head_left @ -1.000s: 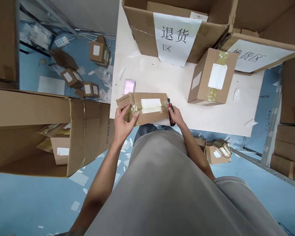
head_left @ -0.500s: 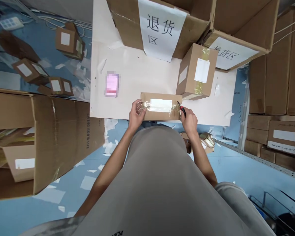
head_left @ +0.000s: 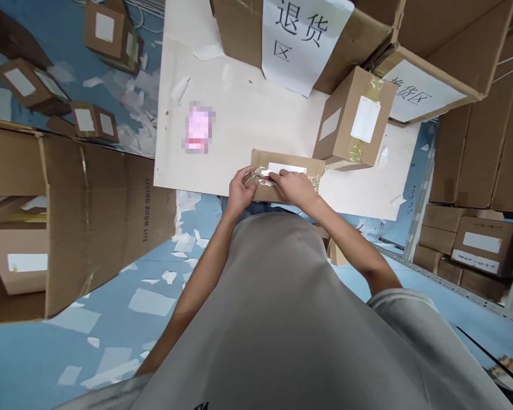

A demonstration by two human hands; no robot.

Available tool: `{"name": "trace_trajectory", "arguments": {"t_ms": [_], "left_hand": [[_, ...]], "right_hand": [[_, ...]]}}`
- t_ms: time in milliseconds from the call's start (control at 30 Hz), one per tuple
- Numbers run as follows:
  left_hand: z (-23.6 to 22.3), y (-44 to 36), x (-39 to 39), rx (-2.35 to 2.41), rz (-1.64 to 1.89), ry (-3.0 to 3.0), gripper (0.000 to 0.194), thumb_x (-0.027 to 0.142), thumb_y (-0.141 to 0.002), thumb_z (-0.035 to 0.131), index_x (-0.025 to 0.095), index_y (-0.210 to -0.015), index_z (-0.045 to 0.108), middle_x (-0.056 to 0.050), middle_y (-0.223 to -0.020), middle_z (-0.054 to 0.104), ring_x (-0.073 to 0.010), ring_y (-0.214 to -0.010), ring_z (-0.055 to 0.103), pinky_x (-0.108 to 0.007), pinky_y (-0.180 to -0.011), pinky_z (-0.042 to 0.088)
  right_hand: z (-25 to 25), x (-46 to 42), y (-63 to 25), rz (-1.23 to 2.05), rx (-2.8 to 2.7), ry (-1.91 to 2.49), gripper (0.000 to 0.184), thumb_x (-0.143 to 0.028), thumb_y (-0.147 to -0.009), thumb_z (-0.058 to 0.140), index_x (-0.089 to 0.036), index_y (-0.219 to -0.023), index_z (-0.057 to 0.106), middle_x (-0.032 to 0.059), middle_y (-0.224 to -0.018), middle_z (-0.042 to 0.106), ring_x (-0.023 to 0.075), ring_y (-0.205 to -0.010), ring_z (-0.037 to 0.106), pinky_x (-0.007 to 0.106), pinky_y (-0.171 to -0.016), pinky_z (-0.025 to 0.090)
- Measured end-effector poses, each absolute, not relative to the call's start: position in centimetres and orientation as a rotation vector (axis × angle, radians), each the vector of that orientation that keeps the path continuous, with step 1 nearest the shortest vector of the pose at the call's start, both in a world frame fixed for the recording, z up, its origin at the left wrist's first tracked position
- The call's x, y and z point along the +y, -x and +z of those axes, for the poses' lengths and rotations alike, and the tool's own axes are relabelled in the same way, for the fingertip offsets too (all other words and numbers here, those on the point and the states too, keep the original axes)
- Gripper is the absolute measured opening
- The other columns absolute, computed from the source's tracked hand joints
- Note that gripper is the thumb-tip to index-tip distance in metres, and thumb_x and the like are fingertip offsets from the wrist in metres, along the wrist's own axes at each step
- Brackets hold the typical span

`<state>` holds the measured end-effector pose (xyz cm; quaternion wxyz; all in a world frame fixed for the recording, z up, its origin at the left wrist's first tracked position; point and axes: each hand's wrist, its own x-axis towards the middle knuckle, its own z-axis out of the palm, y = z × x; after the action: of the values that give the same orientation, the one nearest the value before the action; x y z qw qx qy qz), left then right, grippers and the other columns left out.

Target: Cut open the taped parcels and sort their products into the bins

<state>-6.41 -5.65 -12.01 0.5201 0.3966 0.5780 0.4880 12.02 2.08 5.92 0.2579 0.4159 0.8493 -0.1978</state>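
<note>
A small taped cardboard box (head_left: 297, 160) with a white label lies at the table's front edge, close to my body. My left hand (head_left: 241, 189) grips the left end of this box, its fingers bent over the corner. My right hand (head_left: 298, 188) is closed around a red and black utility knife (head_left: 268, 178). The knife points left over the shiny clear tape, near my left fingertips. Whether its blade is in the tape I cannot make out. My right hand covers part of the label.
On the white table (head_left: 226, 108) stand a taller taped box (head_left: 342, 122) and a pixelated pink item (head_left: 199, 128). Large open boxes with paper signs (head_left: 303, 42) line the back. A big open carton (head_left: 105, 205) stands left. Paper scraps litter the blue floor (head_left: 154, 336).
My right hand has moved left with the utility knife, from the box's right end to near its left end. My left hand stays on the left end. The view has shifted slightly.
</note>
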Motion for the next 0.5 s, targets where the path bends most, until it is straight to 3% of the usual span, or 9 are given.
{"name": "trace_trajectory", "arguments": {"t_ms": [133,267,500], "left_hand": [[-12.0,6.0,-5.5,1.432,1.195,-0.959,0.055,0.050,-0.095,0.083,0.022,-0.141,0.073,-0.017,-0.156,0.073,-0.0348,-0.148,0.072,-0.057,-0.135,0.054],[-11.7,5.6,-5.4,1.510,1.204,-0.959,0.049,0.044,-0.094,0.080,0.021,-0.137,0.074,-0.016,-0.153,0.075,-0.0345,-0.146,0.074,-0.056,-0.135,0.054],[-11.8,5.1,-5.3,1.572,1.220,-0.969,0.045,0.042,-0.097,0.076,0.020,-0.137,0.075,-0.018,-0.154,0.074,-0.0329,-0.147,0.073,-0.054,-0.135,0.054]], "right_hand": [[6.1,2.9,-10.8,-0.511,2.301,-1.063,0.047,-0.014,-0.119,0.037,-0.012,-0.152,0.070,0.0246,-0.137,0.079,0.0369,-0.128,0.079,0.044,-0.104,0.057],[6.1,3.3,-9.7,-0.539,2.287,-1.058,0.046,-0.009,-0.116,0.041,-0.009,-0.142,0.079,0.0279,-0.137,0.081,0.0391,-0.134,0.077,0.049,-0.111,0.059],[5.9,3.1,-15.4,-0.474,2.215,-1.198,0.041,-0.001,-0.114,0.048,-0.006,-0.127,0.087,0.0283,-0.128,0.086,0.0378,-0.127,0.082,0.047,-0.104,0.059]]}}
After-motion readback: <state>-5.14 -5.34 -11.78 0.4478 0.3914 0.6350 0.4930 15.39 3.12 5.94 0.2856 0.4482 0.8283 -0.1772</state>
